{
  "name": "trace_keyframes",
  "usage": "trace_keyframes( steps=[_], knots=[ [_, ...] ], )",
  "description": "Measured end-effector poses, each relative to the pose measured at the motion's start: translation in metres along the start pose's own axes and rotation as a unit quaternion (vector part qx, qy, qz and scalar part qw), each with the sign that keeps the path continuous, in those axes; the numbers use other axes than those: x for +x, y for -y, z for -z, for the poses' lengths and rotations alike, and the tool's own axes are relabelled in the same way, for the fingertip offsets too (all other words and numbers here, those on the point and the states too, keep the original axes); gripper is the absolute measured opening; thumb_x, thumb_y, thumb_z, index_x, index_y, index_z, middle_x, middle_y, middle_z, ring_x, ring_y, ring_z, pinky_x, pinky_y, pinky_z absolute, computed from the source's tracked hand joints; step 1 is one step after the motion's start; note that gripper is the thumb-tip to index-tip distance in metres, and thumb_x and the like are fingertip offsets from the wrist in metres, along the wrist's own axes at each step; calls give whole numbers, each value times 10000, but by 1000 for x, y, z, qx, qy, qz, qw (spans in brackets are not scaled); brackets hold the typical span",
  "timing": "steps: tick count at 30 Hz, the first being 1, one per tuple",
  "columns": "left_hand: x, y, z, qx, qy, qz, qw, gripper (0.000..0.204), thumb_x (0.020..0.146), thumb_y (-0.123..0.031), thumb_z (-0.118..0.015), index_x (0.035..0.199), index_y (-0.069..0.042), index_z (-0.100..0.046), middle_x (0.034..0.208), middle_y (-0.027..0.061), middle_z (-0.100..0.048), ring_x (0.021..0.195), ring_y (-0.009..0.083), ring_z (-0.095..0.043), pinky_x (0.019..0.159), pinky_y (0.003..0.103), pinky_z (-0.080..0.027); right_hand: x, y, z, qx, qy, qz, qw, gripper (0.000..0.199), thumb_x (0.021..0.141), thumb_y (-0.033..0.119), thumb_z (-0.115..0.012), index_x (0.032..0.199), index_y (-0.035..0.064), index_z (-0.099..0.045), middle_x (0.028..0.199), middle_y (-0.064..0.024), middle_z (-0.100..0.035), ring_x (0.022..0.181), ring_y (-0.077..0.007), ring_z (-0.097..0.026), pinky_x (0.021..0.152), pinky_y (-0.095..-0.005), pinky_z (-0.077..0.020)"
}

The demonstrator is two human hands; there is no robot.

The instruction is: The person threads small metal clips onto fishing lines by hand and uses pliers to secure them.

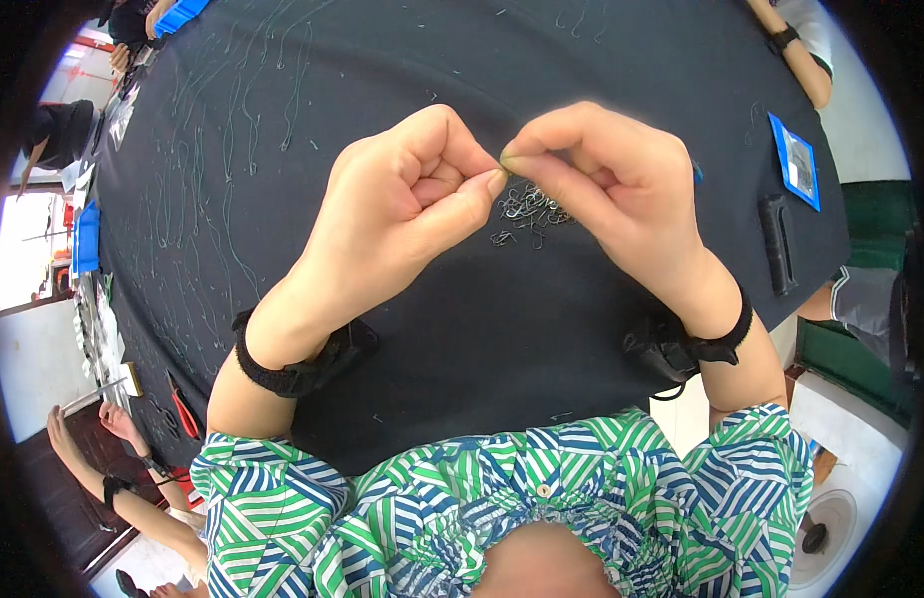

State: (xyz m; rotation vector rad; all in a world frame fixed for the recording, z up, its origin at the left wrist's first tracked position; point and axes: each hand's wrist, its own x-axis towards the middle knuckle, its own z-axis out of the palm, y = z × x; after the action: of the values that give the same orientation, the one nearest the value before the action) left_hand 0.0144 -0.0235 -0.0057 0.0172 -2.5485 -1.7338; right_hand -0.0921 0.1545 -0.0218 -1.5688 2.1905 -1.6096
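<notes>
Above the middle of a black-covered table, my left hand (402,189) and my right hand (626,179) meet at the fingertips. Both are closed in a pinch, thumb against forefinger. What lies between the tips is too small to make out. Just below my right fingers is a loose pile of small metal fish hooks (532,207), partly hidden by that hand. To the left, several thin green lines (228,149) are laid out lengthwise on the cloth, some with what look like small hooks at their ends.
At the right lie a blue packet (796,161) and a long black case (778,244). Red-handled pliers (185,407) and dark scissors (166,419) lie by the left edge. Another person's hand (123,427) shows at lower left; another forearm (801,65) reaches in at upper right.
</notes>
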Motion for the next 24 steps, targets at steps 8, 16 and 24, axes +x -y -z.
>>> trace_keyframes(
  steps=[8, 16, 24],
  knots=[
    [1, 2, -1, 8, -10, -28, 1000, 74, 918, -34, -625, 884, -24, -559, 726, -78, -522, 613, -42, -393, 527, 132, -274, -2, -19, -7, 232, 49, -192, 952, 116, 894, 146, -662, 914, 32, -653, 598, 98, -429, 547, 13, -356, 485, -195, -280],
    [3, 6, -1, -34, -73, -29, 996, 114, 896, -70, -652, 850, 9, -585, 671, -29, -579, 602, -13, -464, 522, 166, -370, -7, -7, -12, 231, 54, -198, 951, 120, 863, 114, -643, 806, 30, -579, 585, 93, -438, 536, 7, -359, 481, -200, -285],
    [2, 7, 0, 5, -61, -22, 998, 54, 928, -43, -613, 912, -12, -571, 682, -101, -484, 597, -47, -370, 522, 137, -255, -6, 3, -5, 8, 16, 5, 1000, 88, 818, 93, -687, 873, 48, -635, 594, -13, -508, 489, -71, -419, 463, -250, -323]
  ],
)
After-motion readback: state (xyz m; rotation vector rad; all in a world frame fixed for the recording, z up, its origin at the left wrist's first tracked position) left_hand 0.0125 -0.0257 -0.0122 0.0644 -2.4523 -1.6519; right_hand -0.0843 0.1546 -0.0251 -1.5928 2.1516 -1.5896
